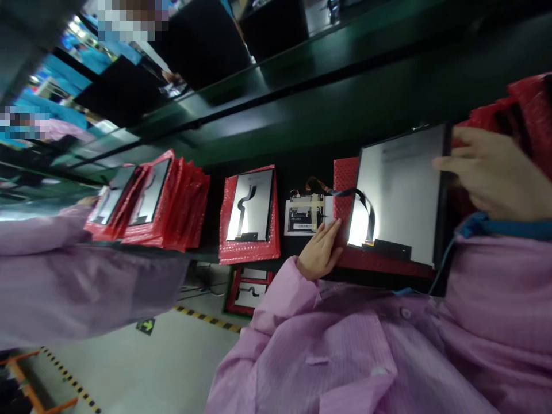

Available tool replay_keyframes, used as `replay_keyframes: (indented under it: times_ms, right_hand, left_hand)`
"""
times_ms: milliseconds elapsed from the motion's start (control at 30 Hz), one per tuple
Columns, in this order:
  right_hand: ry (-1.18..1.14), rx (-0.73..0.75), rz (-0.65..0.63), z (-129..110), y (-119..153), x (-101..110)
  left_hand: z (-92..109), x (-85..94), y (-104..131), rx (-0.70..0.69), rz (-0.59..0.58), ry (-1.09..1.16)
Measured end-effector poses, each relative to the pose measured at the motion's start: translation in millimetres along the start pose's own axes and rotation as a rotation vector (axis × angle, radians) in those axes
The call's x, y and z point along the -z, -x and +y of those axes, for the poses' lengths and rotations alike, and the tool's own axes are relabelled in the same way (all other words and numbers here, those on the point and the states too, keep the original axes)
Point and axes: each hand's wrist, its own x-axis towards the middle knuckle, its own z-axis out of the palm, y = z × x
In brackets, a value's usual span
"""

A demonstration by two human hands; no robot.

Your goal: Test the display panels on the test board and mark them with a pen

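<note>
Holding a thin display panel [399, 192] tilted over a red bubble pouch [345, 178] on the dark surface [302, 115]. Right hand [491, 175] gripping the panel's edge, fingers [451, 164] curled over the rim. Left hand [319, 250] resting flat at the near corner, fingers together, pinching nothing. Probably handling as light, stiff, glassy and fragile; better taking it by the edges, sparing the black flex cable [364, 204].
</note>
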Motion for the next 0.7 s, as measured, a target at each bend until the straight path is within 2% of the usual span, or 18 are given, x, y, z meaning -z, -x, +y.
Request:
replay_keyframes:
  times_ms: [67,133,200,267,300,367,433,500,567,633,700]
  right_hand:
    - [0.009,-0.061,-0.086,10,-13,-18]
    - [0.109,-0.062,-0.145,23,-24,-33]
    - [0.228,-0.032,-0.149,32,-30,-39]
    - [0.326,0.000,-0.082,34,-29,-41]
    - [0.385,0.049,-0.036,32,-25,-42]
    - [0.455,0.251,0.002,25,-16,-51]
    - [0.413,0.528,-0.102,16,-8,-70]
    - [0.274,0.715,-0.307,10,-3,-97]
    - [0.158,0.747,-0.466,8,-2,-124]
    - [0.106,0.726,-0.522,11,-3,-142]
    - [0.099,0.730,-0.525,14,-5,-151]
  left_hand:
    - [-1,0.2,1,-0.003,0.017,0.020]
    - [-2,0.0,1,-0.023,0.014,0.004]
    - [-2,-0.3,1,-0.035,-0.017,-0.031]
    - [-1,0.2,1,-0.027,-0.046,-0.066]
    - [0,1.2,0,-0.025,-0.049,-0.082]
    - [1,5.5,-3,-0.050,-0.021,-0.110]
    - [1,13.1,-8,-0.107,0.061,-0.115]
    - [-3,23.1,-17,-0.150,0.214,-0.096]
    - [-10,32.6,-27,-0.127,0.422,-0.093]
    - [-22,39.2,-38,-0.030,0.599,-0.128]
    - [-34,42.1,-49,0.069,0.651,-0.168]
